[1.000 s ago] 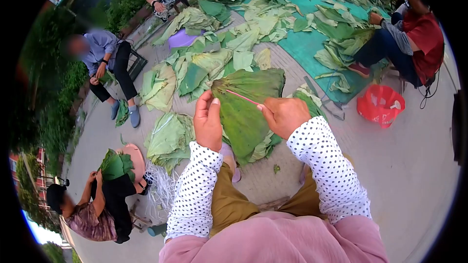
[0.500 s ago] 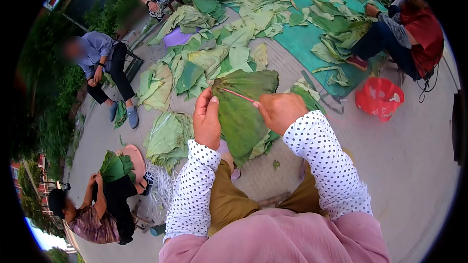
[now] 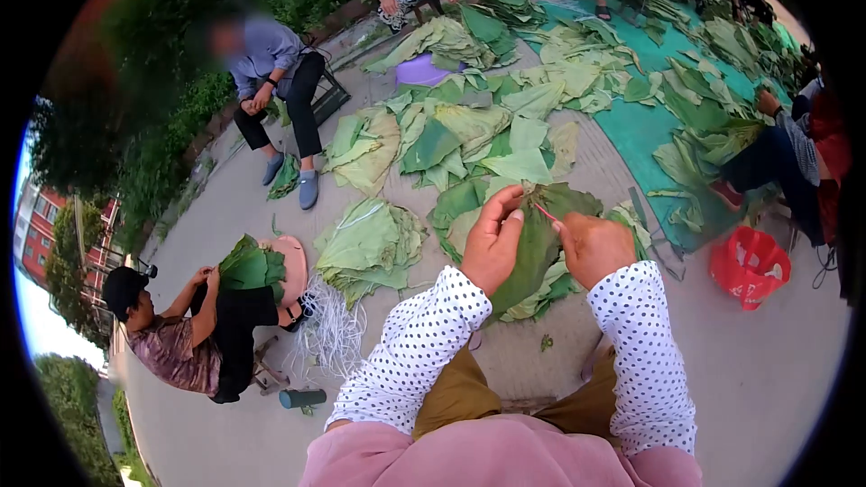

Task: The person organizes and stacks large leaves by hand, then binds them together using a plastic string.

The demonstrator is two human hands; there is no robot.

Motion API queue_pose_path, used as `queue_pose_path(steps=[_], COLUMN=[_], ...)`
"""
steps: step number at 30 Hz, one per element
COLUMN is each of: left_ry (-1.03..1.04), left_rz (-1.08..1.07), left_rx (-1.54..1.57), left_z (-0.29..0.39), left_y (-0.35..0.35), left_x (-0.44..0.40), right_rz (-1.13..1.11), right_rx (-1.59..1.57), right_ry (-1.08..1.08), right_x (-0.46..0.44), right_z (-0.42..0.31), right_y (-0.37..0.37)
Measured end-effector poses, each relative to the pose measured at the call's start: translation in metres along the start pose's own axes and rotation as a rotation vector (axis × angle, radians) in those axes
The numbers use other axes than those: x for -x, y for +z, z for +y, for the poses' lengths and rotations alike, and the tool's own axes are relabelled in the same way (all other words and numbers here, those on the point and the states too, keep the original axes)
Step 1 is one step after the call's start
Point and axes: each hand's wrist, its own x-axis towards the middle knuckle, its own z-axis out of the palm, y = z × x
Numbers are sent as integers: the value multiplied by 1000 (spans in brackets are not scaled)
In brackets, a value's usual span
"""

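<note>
Here, leaf [image 3: 534, 263] at fingertips [image 3: 515, 215] of left hand [image 3: 492, 250], pink strip [image 3: 546, 213] in right hand [image 3: 597, 249]

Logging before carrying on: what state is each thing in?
Held leaf, hanging down
Pink strip, straight
Left grip, closed on leaf
Right grip, closed on strip
Red container, open-topped
Green cylinder, lying down
White strands, tangled
Left leaf stack, crossed by white strand
Purple item, partly covered

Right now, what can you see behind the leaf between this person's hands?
Past the lower edge of the held leaf, other leaves show, with ground nearer the wearer. Whatever the leaf directly covers cannot be seen.
</note>
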Motion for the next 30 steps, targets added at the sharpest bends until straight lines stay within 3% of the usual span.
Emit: queue_pose_path(steps=[9, 14, 16, 19, 23, 25, 30], left_ry=[-90, 6, 14, -68, -49, -11, -24], left_rz=[-237, -174, -136, -33, -34, -141, -228], left_rx=[-60, -158, -152, -54, -4, -135, -198], left_z=[-12, -13, -10, -10, -11, -11, -5], left_y=[8, -1, -6, -15, -7, 2, 12], left_x=[8, 6, 3, -2, 1, 7, 13], right_rz=[-21, -52, -191, -257, -155, -73, -59], right_rx=[34, -133, -175, -193, -230, -193, -225], right_ry=[10, 36, 70, 92, 70, 52, 65], right_x=[-3, 1, 5, 7, 5, 4, 0], right_z=[5, 9, 18, 33, 31, 28, 21], right_y=[8, 6, 7, 11, 14, 20, 24])
